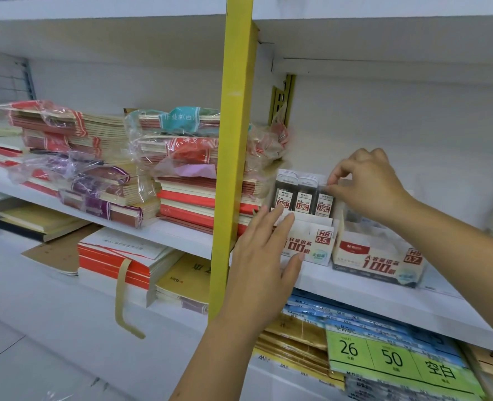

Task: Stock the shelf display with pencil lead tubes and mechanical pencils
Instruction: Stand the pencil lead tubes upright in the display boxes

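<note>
Three lead tubes (303, 195) stand upright side by side in the back row of the 0.5 box (317, 244), labels facing me. My right grip (366, 186) is closed on the top of the rightmost tube (323, 202), thumb and forefinger pinching its clear cap while the other fingers curl above. The tube's foot is down in the box, touching its neighbour.

My left grip (264, 256) is open, fingers straight and together, laid across the left front of the 0.5 box with the fingertips reaching up beside the leftmost tube. Whether the palm really presses on the card I cannot tell.

The box sits on a white shelf (355, 290), near its front edge. Just beside it on the right stands the 0.7 box (378, 261), wrapped in clear film.

A yellow post (231, 169) rises to the left of the boxes, and past it lie notebooks (181, 175) in stacks, some in loose plastic. On the shelf below, under my right forearm, a green card (390, 360) reads 26 and 50 atop blue packs.
</note>
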A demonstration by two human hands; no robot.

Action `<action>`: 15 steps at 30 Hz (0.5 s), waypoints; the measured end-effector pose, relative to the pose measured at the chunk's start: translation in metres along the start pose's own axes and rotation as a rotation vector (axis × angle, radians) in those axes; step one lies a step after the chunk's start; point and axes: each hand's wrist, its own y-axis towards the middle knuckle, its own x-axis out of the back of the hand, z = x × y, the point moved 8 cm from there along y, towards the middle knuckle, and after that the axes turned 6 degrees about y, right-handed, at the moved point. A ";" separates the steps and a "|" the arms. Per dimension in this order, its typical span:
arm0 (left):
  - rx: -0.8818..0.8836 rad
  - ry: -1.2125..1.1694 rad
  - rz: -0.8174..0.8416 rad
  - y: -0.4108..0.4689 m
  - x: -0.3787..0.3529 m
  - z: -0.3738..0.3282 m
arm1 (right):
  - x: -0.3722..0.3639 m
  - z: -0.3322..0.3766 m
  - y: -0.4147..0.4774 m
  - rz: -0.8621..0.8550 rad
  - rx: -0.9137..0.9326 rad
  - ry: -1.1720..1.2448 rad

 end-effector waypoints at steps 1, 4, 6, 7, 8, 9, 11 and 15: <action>0.000 -0.004 0.001 0.000 0.000 0.000 | -0.001 0.001 0.001 0.003 -0.005 -0.036; 0.014 -0.029 -0.005 -0.001 0.000 0.002 | 0.003 0.016 0.001 -0.047 0.090 -0.029; 0.031 -0.039 -0.014 -0.001 0.002 0.004 | -0.001 0.037 0.003 -0.029 0.205 0.003; 0.036 -0.041 -0.012 -0.002 0.002 0.005 | -0.006 0.047 0.005 0.000 0.239 0.014; 0.040 -0.044 -0.008 -0.002 0.002 0.007 | -0.011 0.053 0.007 0.031 0.254 0.015; 0.044 -0.047 -0.004 -0.002 0.001 0.008 | -0.016 0.057 0.010 0.057 0.255 0.005; 0.047 -0.053 0.000 -0.002 0.001 0.008 | -0.024 0.060 0.015 0.082 0.249 -0.038; 0.045 -0.044 0.010 -0.002 0.000 0.009 | -0.028 0.060 0.022 0.062 0.246 -0.022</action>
